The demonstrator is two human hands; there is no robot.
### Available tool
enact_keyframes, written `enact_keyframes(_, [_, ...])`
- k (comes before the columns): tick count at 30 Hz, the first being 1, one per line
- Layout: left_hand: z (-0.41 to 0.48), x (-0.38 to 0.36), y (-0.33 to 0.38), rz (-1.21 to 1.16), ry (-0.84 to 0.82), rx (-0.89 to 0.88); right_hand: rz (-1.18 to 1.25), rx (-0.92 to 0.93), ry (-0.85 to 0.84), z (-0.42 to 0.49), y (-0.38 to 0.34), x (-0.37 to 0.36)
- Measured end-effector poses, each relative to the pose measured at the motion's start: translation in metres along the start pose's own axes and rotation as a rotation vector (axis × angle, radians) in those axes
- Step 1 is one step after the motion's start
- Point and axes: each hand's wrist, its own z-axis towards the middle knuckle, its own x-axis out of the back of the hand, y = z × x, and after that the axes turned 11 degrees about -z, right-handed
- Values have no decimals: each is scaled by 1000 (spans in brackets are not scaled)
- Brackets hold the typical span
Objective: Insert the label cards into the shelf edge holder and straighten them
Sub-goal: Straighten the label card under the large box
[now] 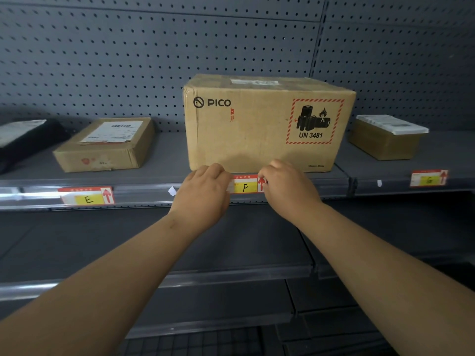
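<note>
A red, white and yellow label card marked F (245, 185) sits in the clear shelf edge holder (144, 195) below the big PICO box. My left hand (205, 191) pinches its left end and my right hand (285, 186) pinches its right end, covering part of the red arrow. The card looks roughly level. A card marked E (87, 196) sits in the holder at the left, slightly tilted. A card marked G (428, 178) sits in the holder of the right bay.
On the shelf stand a large PICO carton (264, 124), a flat parcel (105, 145) at left, a black package (23, 140) at far left and a small box (385, 137) at right. A white paper scrap (172, 190) sticks on the holder. Lower grey shelves (154, 247) lie beneath.
</note>
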Motion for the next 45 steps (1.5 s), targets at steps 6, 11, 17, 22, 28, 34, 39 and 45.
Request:
enact_keyframes(6, [-1, 1, -1, -21, 3, 15, 0, 20, 17, -4, 0, -1])
enact_keyframes(11, [-3, -1, -1, -30, -3, 28, -21, 20, 40, -5, -1, -3])
enact_keyframes(17, [-2, -3, -1, -73, -43, 65, -40, -7, 25, -4, 0, -6])
enact_keyframes(22, [-1, -2, -1, -92, -70, 96, -17, -22, 0, -5, -1, -5])
enact_keyframes(28, [-2, -2, 0, -94, -87, 110, -14, -33, -14, -7, -1, -6])
enact_keyframes(34, [-2, 0, 0, -87, -116, 118, -4, -42, -21, -8, -2, -6])
enact_keyframes(39, [-2, 1, 1, -88, -123, 113, -1, -57, -32, -7, -3, -6])
enact_keyframes(45, [-3, 4, 4, -67, -125, 114, -15, -52, -52, -7, -3, -3])
